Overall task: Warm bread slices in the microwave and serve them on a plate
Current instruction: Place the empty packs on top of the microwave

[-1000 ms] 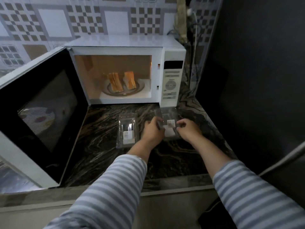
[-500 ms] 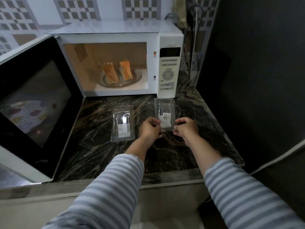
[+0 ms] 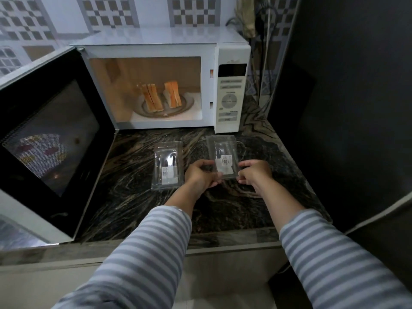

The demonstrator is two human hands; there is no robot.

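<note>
The white microwave (image 3: pixel 231 63) stands open at the back of the counter, lit inside. Two stacks of toasted bread slices (image 3: pixel 153 98) stand on edge on a plate (image 3: pixel 187 105) in its cavity. In front of it, both my hands hold a clear plastic package (image 3: pixel 223 150) with a barcode label, tilted up off the counter. My left hand (image 3: pixel 200 175) grips its near left corner, my right hand (image 3: pixel 254 172) its near right corner. A second clear plastic package (image 3: pixel 168 168) lies flat to the left.
The microwave door (image 3: pixel 49 139) swings out to the left over the dark marble counter (image 3: pixel 256 197). A dark wall (image 3: pixel 345 108) closes off the right side. Cables (image 3: pixel 265 52) hang behind the microwave. The counter's front edge (image 3: pixel 223 239) runs below my forearms.
The view has drawn back a little. My hands have lifted the near end of the package and kept their grip on its corners; bread and second package have not moved.
</note>
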